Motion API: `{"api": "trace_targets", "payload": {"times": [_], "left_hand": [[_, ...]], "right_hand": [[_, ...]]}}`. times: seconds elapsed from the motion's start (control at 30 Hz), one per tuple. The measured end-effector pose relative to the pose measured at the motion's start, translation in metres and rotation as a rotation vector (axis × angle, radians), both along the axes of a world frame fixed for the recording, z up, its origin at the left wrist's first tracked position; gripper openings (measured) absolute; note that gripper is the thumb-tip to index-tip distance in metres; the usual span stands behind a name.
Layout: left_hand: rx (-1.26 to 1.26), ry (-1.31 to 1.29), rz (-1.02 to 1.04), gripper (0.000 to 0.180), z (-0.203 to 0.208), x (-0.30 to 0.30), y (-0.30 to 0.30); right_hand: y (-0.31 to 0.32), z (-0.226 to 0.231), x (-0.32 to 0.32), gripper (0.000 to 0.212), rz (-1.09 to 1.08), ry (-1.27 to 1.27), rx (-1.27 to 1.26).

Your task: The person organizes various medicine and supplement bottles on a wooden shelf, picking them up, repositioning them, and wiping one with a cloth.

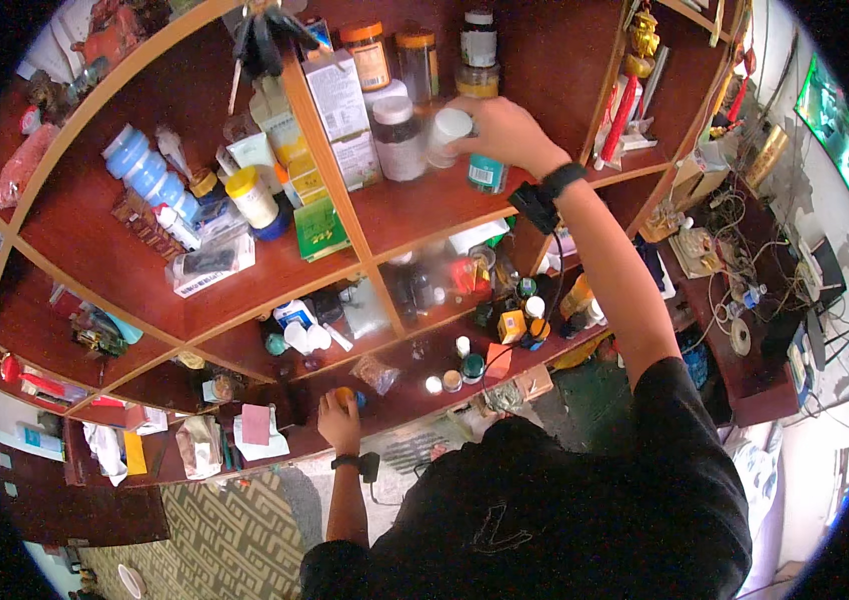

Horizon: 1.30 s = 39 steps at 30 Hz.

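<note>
High on the wooden shelf unit, my right hand [513, 133] is closed round a small white-lidded jar [448, 150], its fingers at the lid. A larger dark jar with a white lid [401, 150] stands just left of it. Below the hand is a teal-labelled container [487, 173]. My left hand [339, 424] rests lower down at the ledge, its fingers curled at a small orange-topped item [346, 395]. The fingers hide most of that item, so its kind does not show. A small clear plastic bag [376, 374] lies to the right of this hand.
Orange-lidded jars [366, 56] and white boxes [337, 95] crowd the upper shelf. Wooden dividers [335, 170] separate the compartments. Several small bottles and an orange box [512, 325] stand on the lower ledge. Tangled cables [730, 255] cover a desk at the right.
</note>
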<state>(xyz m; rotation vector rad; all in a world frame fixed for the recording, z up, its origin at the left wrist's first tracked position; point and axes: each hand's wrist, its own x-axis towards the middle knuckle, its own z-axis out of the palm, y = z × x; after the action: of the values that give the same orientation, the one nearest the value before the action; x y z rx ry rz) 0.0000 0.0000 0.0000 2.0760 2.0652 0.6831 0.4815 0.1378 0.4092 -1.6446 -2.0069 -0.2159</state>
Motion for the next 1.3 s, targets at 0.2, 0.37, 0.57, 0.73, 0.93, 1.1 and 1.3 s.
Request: {"api": "trace_targets", "payload": {"times": [0.2, 0.37, 0.57, 0.73, 0.93, 1.1, 1.3], "left_hand": [[0.05, 0.081, 0.016, 0.041, 0.008, 0.017, -0.006], [0.055, 0.102, 0.038, 0.05, 0.003, 0.008, -0.005], [0.062, 0.093, 0.023, 0.047, 0.006, 0.006, -0.006], [0.159, 0.103, 0.058, 0.05, -0.005, 0.012, -0.002], [0.056, 0.106, 0.052, 0.047, 0.006, 0.014, -0.011], [0.033, 0.139, -0.008, 0.06, -0.004, 0.007, -0.001], [0.044, 0.236, -0.064, 0.059, 0.004, 0.006, -0.003]], "right_hand": [[0.051, -0.013, 0.013, 0.053, 0.005, -0.078, -0.076], [0.061, -0.023, 0.011, 0.049, -0.007, -0.008, -0.048], [0.057, -0.038, -0.001, 0.058, -0.003, -0.121, 0.034], [0.059, -0.025, 0.011, 0.083, 0.06, -0.249, 0.104], [0.032, -0.017, 0.019, 0.081, -0.029, -0.097, 0.043], [0.049, -0.047, 0.065, 0.077, 0.127, 0.182, -0.038], [0.061, -0.057, 0.057, 0.076, 0.014, 0.226, -0.046]]}}
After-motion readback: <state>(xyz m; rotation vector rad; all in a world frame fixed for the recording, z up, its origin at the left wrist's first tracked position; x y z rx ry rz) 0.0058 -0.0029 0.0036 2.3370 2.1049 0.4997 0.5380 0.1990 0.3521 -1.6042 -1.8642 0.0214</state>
